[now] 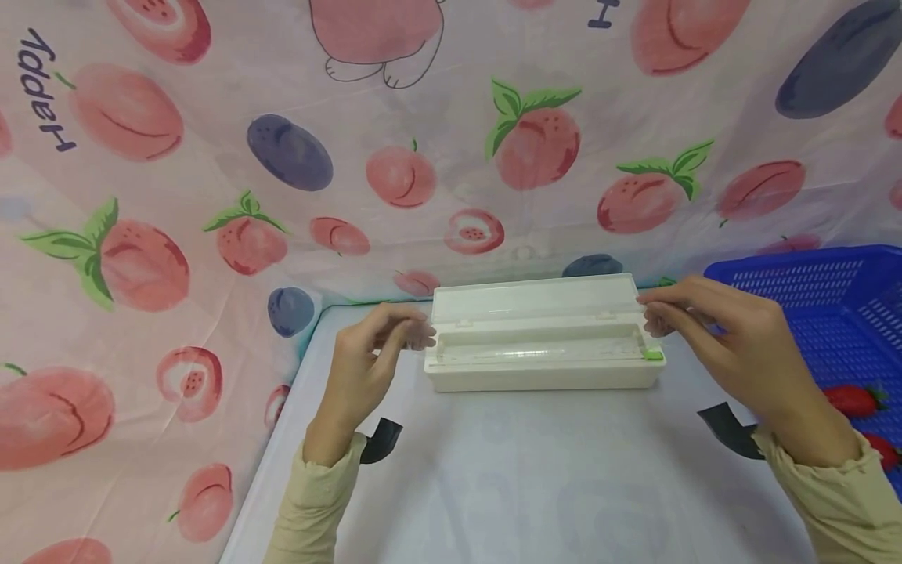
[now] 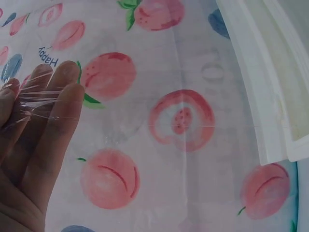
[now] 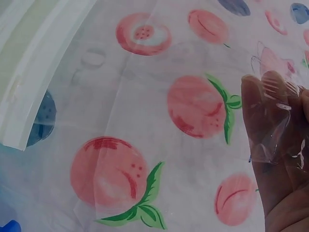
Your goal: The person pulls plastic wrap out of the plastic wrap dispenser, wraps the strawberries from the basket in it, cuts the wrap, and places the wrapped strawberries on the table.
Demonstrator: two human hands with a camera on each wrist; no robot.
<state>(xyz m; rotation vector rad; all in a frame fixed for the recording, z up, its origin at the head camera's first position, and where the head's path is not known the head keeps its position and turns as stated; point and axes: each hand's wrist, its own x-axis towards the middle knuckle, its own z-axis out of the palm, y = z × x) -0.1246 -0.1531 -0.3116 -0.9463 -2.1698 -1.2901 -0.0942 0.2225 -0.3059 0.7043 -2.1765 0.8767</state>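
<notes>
A white cling film dispenser (image 1: 543,380) sits on the white table with its lid (image 1: 528,300) tipped back. A roll of clear film lies inside, and a small green slider (image 1: 653,356) is at its right front corner. Beside the left end, my left hand (image 1: 362,364) pinches clear cling film (image 2: 46,102) between thumb and fingers. My right hand (image 1: 747,345) pinches film (image 3: 282,113) at the other end. In both wrist views, wrinkled film lies across the fingers. The sheet between the hands is too transparent to trace fully in the head view.
To the right stands a blue plastic basket (image 1: 796,282) with red strawberries (image 1: 853,399) in it. A fruit-printed cloth (image 1: 423,102) hangs behind and left of the white table (image 1: 535,486). Black straps (image 1: 729,431) stick out near both wrists.
</notes>
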